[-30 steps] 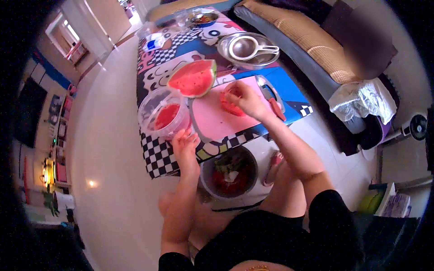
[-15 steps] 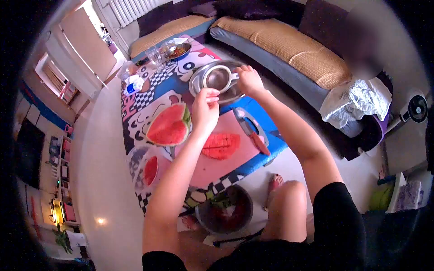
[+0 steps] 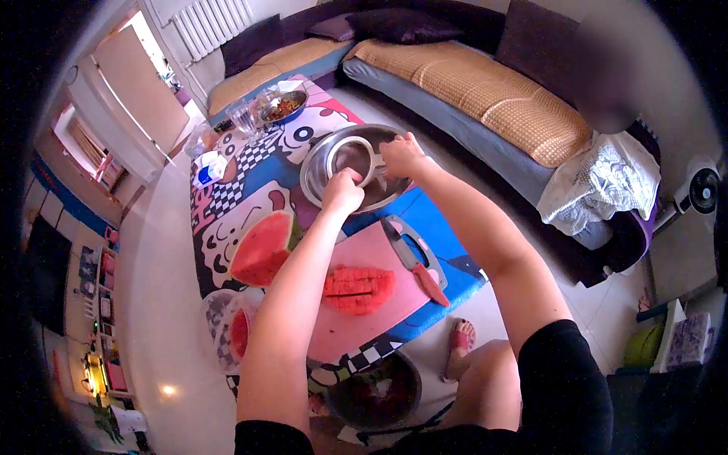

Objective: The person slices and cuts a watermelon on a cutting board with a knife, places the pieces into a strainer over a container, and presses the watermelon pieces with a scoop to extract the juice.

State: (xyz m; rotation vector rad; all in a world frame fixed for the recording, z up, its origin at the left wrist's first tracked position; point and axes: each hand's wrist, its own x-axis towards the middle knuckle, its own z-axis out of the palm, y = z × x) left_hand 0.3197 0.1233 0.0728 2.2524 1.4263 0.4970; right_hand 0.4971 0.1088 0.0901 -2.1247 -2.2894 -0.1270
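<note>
A round strainer with a pale rim is held over a wide steel bowl at the table's far right side. My left hand is closed at the near edge of its rim. On the other side, my right hand grips the handle, its fingers partly hidden. Nearer to me, scored red watermelon flesh lies on a pink cutting board. A knife with a red handle rests along the board's right side. Left of my forearm sits a large watermelon piece.
A clear container with watermelon stands at the table's left edge. Below the near edge is a dark bin. Drinking glasses and a dish of food stand at the far end. A sofa runs along the right.
The view has tilted, so the table and everything on it appear lower. My hands and the strainer stay over the steel bowl, with the right hand slightly closer to the strainer's ring.
</note>
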